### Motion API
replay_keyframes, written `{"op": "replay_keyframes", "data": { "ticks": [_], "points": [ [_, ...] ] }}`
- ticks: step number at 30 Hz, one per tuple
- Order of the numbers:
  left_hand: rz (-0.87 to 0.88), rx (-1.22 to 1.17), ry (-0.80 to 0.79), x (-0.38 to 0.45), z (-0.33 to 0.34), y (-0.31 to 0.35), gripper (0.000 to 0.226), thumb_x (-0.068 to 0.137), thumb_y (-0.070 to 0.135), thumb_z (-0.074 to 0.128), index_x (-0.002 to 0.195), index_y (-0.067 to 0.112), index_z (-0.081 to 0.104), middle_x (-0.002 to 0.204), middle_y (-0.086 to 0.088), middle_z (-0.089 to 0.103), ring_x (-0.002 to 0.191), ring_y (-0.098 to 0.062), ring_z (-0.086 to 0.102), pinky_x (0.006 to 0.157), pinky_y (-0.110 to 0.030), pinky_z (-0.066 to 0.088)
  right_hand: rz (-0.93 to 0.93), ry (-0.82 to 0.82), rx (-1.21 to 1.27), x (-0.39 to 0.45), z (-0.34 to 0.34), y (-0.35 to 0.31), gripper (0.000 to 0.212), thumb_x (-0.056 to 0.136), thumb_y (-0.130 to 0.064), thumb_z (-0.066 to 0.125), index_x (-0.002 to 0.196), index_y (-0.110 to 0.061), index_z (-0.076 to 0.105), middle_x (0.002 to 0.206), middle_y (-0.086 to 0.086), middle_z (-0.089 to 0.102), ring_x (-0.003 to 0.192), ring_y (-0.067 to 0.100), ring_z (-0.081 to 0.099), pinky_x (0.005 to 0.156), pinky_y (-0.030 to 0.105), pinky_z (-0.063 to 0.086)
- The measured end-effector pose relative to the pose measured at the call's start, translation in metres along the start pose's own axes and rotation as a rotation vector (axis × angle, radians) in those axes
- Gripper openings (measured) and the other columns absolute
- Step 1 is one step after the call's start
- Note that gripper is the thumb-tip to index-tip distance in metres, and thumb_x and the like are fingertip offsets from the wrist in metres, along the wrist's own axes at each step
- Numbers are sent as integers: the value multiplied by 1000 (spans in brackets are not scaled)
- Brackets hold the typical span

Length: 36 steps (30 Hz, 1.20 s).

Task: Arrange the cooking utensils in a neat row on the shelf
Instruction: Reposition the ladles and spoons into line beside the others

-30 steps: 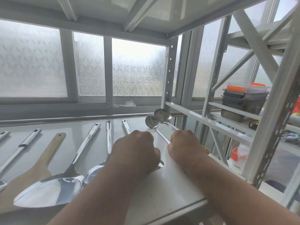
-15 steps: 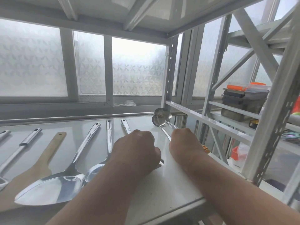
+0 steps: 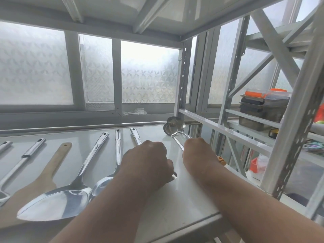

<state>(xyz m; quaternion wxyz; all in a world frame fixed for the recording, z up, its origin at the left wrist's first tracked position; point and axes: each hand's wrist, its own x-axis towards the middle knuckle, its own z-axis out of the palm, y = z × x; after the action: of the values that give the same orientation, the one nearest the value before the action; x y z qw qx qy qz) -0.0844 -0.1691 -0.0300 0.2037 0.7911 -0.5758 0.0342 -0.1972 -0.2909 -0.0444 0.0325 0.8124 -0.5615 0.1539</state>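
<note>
At centre frame we see our left hand (image 3: 147, 162) curled into a fist over a slim steel utensil (image 3: 135, 138), whose handle tip pokes out beyond the knuckles and whose far end peeks out at the thumb. Just right of it, our right hand (image 3: 198, 155) is closed round the handles of two small round-bowled steel ladles (image 3: 172, 128), their bowls lying together near the back right corner of the glossy white shelf (image 3: 184, 199); whether both handles are truly in the grip we cannot quite tell. Toward the lower left lie a long steel spoon (image 3: 117, 151), a broad steel turner (image 3: 57, 204) and a pale wooden spatula (image 3: 52, 167), handles pointing toward the frosted window (image 3: 35, 67).
</note>
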Motion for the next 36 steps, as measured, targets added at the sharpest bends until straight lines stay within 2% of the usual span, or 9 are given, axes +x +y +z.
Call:
{"op": "replay_keyframes", "data": {
  "ticks": [4, 10, 17, 22, 26, 29, 31, 33, 36],
  "points": [
    [-2, 2, -5, 0, 1, 0, 27, 87, 37, 63, 70, 20, 51, 78, 4, 52, 60, -16, 45, 60, -32, 39, 1, 4, -13, 1, -1, -2, 21, 99, -7, 53, 113, -7, 68, 109, 14, 68, 104, 34, 70, 79, 36, 54],
    [4, 9, -7, 0, -1, 1, 31, 86, 39, 65, 68, 19, 50, 80, 3, 55, 64, -21, 50, 60, -32, 40, 16, 11, -5, 2, 0, -1, 26, 97, -4, 49, 114, -7, 69, 109, 14, 68, 106, 35, 69, 82, 37, 54],
    [3, 30, 11, -1, 0, 2, 27, 86, 37, 64, 71, 17, 54, 80, 3, 56, 64, -21, 50, 58, -31, 39, 12, 13, 8, 3, 2, 0, 27, 96, -1, 48, 111, -6, 69, 101, 13, 66, 102, 34, 69, 80, 38, 55],
    [0, 37, 27, 2, 0, 1, 26, 91, 38, 58, 74, 20, 54, 85, 2, 56, 71, -24, 55, 61, -33, 39, -26, 102, 84, 3, 3, 0, 18, 95, -14, 54, 100, -6, 69, 90, 9, 54, 92, 36, 66, 74, 34, 49],
    [73, 41, -13, -2, -14, -2, 57, 95, 70, 44, 75, 21, 61, 84, 1, 60, 79, -22, 62, 64, -35, 39, -132, 210, 169, -2, -2, 0, 23, 94, -21, 56, 98, -5, 73, 94, 12, 58, 92, 37, 67, 77, 36, 53],
    [139, 131, -169, -12, -24, -5, 73, 74, 92, 56, 69, 20, 59, 76, 4, 60, 69, -14, 59, 55, -32, 32, -181, 261, 204, -3, 0, 3, 21, 92, -21, 56, 87, -6, 69, 88, 11, 56, 83, 36, 62, 74, 38, 53],
    [171, 171, -143, -18, -24, -5, 58, 72, 77, 68, 71, 20, 61, 75, 5, 61, 66, -13, 59, 54, -29, 33, -201, 282, 219, -4, 2, 5, 19, 90, -21, 57, 78, -9, 64, 83, 9, 53, 78, 35, 58, 71, 39, 53],
    [197, 185, -93, -19, -21, -2, 38, 81, 54, 67, 72, 18, 58, 75, 3, 57, 62, -15, 54, 54, -27, 32, -217, 293, 223, -4, 4, 5, 18, 89, -20, 57, 72, -14, 57, 79, 6, 48, 75, 36, 59, 69, 40, 54],
    [203, 189, -11, -17, -19, 0, 34, 94, 33, 60, 67, 19, 43, 73, 3, 44, 58, -17, 43, 59, -31, 33, -237, 318, 234, -3, 6, 4, 23, 87, -19, 57, 67, -19, 47, 77, 6, 50, 72, 38, 59, 65, 41, 54]
  ]
}}
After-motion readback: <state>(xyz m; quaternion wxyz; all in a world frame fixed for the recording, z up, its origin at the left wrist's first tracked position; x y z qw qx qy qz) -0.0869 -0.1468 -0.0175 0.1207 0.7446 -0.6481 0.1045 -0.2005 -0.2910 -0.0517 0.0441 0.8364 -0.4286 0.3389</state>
